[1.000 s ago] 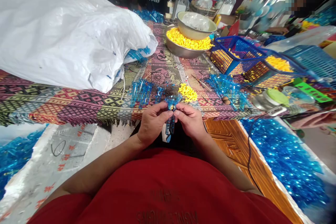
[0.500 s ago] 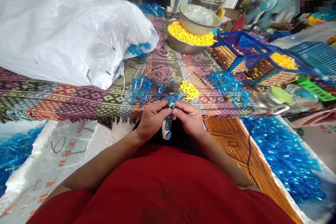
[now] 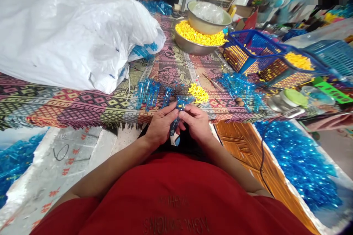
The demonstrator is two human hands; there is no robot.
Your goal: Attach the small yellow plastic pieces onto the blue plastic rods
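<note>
Blue plastic part (image 3: 181, 103): held at the near edge of the desk (image 3: 82, 112).

My left hand (image 3: 162, 125) and right hand (image 3: 196, 123) grip the part from both sides, the fingers (image 3: 188, 108) closed narrow on it, its stem angled down past the desk edge. Just beyond lie loose yellow plastic pieces (image 3: 198, 93) and a cluster of blue plastic parts (image 3: 147, 93). Farther out stand a steel bowl (image 3: 190, 42) heaped with yellow pieces and a white sack (image 3: 68, 33).

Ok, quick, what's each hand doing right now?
Left hand: closed, holding a clear blue plastic piece.
Right hand: closed, holding the same piece.
</note>
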